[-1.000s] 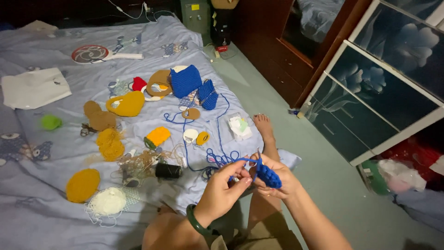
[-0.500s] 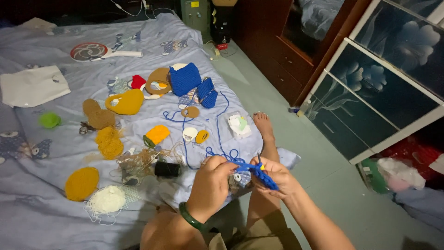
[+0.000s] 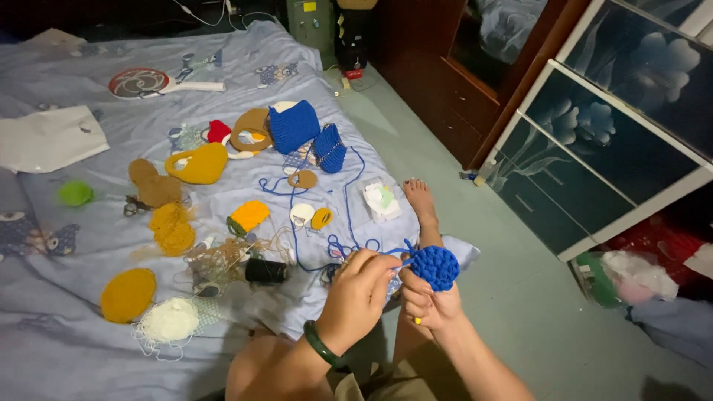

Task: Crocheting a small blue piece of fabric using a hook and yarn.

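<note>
Hands held together above the bed (image 3: 67, 349) edge: blue disc (image 3: 435, 266) pinched in right hand (image 3: 429, 301); blue yarn (image 3: 347, 200) gripped by left hand (image 3: 359, 294) just beside it. Yarn is trailed across the sheet toward blue pieces (image 3: 306, 134).

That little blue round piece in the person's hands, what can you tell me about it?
The blue crocheted disc is a small, flat round of thick yarn with a bumpy stitched texture, facing the camera. The right hand holds it from below; the left hand pinches at its left edge. A strand of blue yarn runs from there to the bedsheet.
</note>
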